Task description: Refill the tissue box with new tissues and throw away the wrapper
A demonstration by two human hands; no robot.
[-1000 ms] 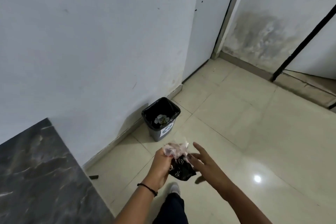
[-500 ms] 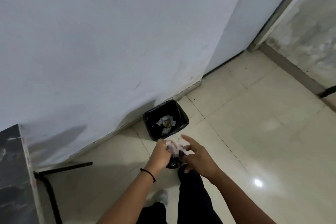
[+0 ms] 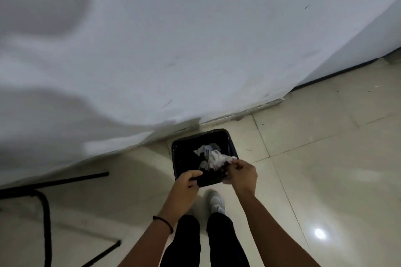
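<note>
The disposal step was in hand: the crumpled clear-and-black plastic wrapper hung over the near edge of the small black lined waste bin by the wall. Next called for letting go. The left hand pinched its dark end; the right hand gripped the pale end

Two hands: the left hand and the right hand. One wrapper is held between them, part clear, part black. One black bin, with several crumpled white scraps inside, too jumbled to count. One wristband. One white shoe shows clearly.
</note>
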